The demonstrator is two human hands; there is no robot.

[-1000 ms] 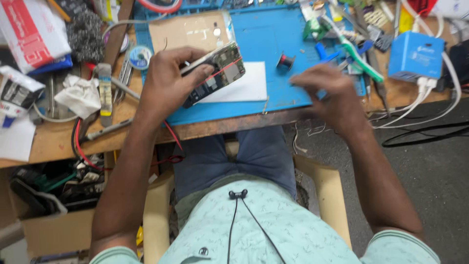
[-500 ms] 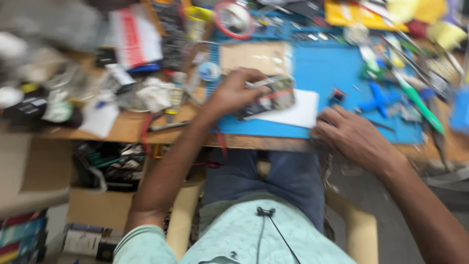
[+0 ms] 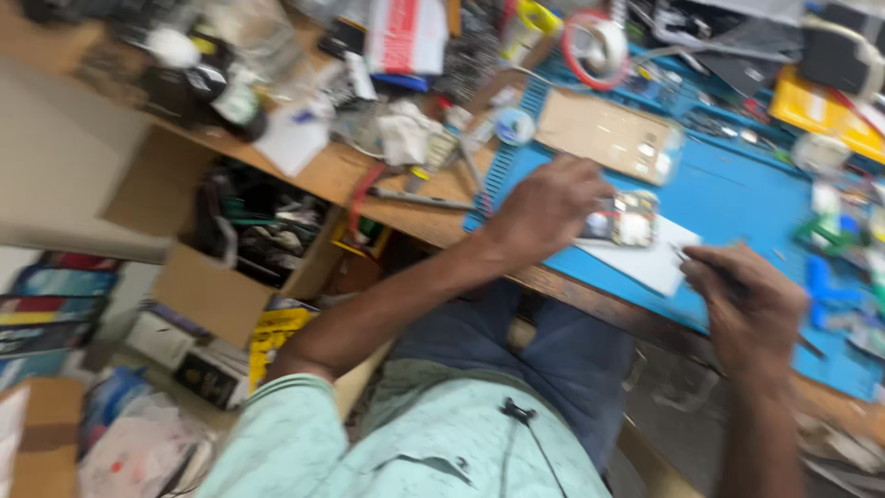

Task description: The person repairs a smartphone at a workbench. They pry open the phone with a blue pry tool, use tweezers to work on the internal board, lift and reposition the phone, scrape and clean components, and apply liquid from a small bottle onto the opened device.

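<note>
Head view, blurred: the left hand [image 3: 544, 207] is clamped over an opened phone [image 3: 622, 221] lying on a white sheet [image 3: 659, 263] on the blue mat [image 3: 737, 198], at about 1 o'clock. The right hand [image 3: 751, 309], at 3 o'clock from the phone, pinches a thin dark tool [image 3: 705, 266]. Risk, as I judge it: the tip could skid across exposed parts, since the tabletop [image 3: 406, 207] is crowded.

A wooden counter [image 3: 323, 175] ran across the view, crowded and blurred, with a blue mat [image 3: 737, 198] covering part of its top. Below its edge stood an open cardboard box [image 3: 217, 286] full of dark clutter. Stacked boxes [image 3: 51, 309] and a crumpled plastic bag [image 3: 138, 452] lay on the floor at the left. Light was even and soft.
</note>
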